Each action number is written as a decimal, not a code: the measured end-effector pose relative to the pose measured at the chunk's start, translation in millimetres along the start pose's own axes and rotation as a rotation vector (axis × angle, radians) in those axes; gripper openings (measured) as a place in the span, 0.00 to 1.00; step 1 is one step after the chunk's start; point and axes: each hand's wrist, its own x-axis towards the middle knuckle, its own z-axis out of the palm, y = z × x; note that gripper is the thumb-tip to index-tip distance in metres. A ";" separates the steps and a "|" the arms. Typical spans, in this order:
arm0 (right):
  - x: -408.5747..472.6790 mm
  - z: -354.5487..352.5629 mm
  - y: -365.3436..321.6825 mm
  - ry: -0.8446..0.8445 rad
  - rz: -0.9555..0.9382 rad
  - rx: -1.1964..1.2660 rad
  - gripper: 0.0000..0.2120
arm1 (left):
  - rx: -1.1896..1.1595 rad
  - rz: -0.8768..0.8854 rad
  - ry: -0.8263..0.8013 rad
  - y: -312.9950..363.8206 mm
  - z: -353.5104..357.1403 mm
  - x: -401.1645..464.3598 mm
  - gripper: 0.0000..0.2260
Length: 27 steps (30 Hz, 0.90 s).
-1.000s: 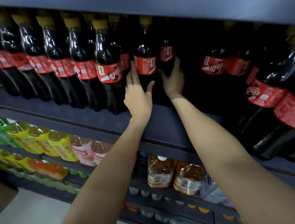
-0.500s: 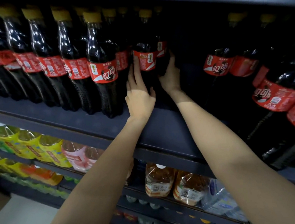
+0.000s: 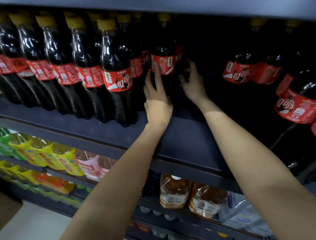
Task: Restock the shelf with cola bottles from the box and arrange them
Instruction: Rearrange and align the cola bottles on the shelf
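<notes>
Deep on the dark shelf (image 3: pixel 183 142), set back from its front edge, stands an upright cola bottle (image 3: pixel 165 62) with a red label and yellow cap. The left hand (image 3: pixel 156 101) reaches it with straight fingers, the index laid up across the label. The right hand (image 3: pixel 193 83) is just beside the bottle's right side, fingers loosely spread and slightly bent; whether they touch the bottle cannot be told in the shadow. Hard against the left hand, a row of cola bottles (image 3: pixel 85 68) runs along the front edge toward the shelf's left end. More cola bottles (image 3: pixel 301 97) crowd the right end, leaning in the view. Below hang shelves of yellow drink bottles (image 3: pixel 48 157) and amber bottles (image 3: pixel 173 192).
</notes>
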 end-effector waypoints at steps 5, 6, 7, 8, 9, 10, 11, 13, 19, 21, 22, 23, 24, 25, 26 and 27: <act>-9.4 -0.8 -10.1 -0.101 -0.008 -0.028 0.28 | 0.048 -0.045 -0.050 5.0 9.4 11.4 0.41; -10.5 0.8 -12.7 -0.114 0.008 -0.022 0.29 | 0.057 -0.047 -0.042 4.7 11.4 12.2 0.41; -11.7 2.3 -15.0 -0.123 0.023 -0.023 0.29 | 0.062 -0.046 -0.033 4.5 13.6 12.0 0.40; -13.4 3.1 -17.6 -0.127 0.034 -0.040 0.29 | 0.064 -0.044 -0.022 4.0 15.7 11.3 0.40; -15.4 3.2 -20.6 -0.121 0.029 -0.071 0.29 | 0.057 -0.047 -0.002 4.2 17.5 10.3 0.38; -18.7 2.0 -24.6 -0.100 0.009 -0.116 0.28 | 0.034 -0.055 0.028 5.7 18.1 9.6 0.37; -24.1 -0.9 -28.7 -0.059 -0.023 -0.166 0.27 | -0.003 -0.065 0.070 8.0 17.7 8.7 0.36; -41.3 -10.7 -36.4 0.083 -0.102 -0.257 0.24 | -0.097 -0.033 0.201 15.0 15.3 5.4 0.32; -108.7 -55.2 -35.4 0.604 -0.224 -0.349 0.12 | -0.569 0.125 -0.057 48.8 20.7 -18.0 0.24; -118.1 -64.0 -23.1 0.669 -0.215 -0.452 0.12 | -0.647 0.022 -0.329 61.2 33.1 -18.7 0.31; -121.0 -68.5 -16.4 0.668 -0.186 -0.509 0.14 | -0.659 0.011 -0.419 67.2 39.2 -17.9 0.35; -123.1 -72.8 -9.6 0.653 -0.153 -0.552 0.15 | -0.668 0.018 -0.481 73.3 44.2 -16.3 0.37; -124.7 -76.8 -3.8 0.634 -0.120 -0.568 0.17 | -0.669 0.030 -0.526 79.2 49.3 -14.1 0.40; -125.7 -79.8 0.7 0.616 -0.091 -0.565 0.19 | -0.655 0.029 -0.560 85.5 52.5 -11.8 0.41; -125.9 -82.2 3.9 0.602 -0.071 -0.560 0.20 | -0.625 0.013 -0.577 91.4 54.1 -10.3 0.42; -125.2 -83.7 5.5 0.590 -0.058 -0.563 0.22 | -0.581 -0.002 -0.573 96.3 54.9 -9.5 0.43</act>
